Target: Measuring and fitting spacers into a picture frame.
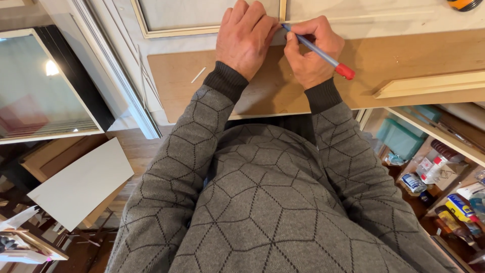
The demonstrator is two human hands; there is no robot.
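head view: the brown board (404,55) lies across a pale worktop (384,17), and everything is placed from it; at its far edge the right hand (310,53) pinches a blue pen with a red cap (319,53), tip down on the corner of a pale wooden frame (207,30); the left hand (246,36) lies flat on that frame just beside the pen tip, fingers closed together, gripping nothing; a loose wooden moulding (429,85) rests on the board's right end; left of the board a glazed black frame (48,86) leans; below it a white panel (81,182) lies over a wood floor; under the board's right end, shelves (444,172) hold bottles and tins
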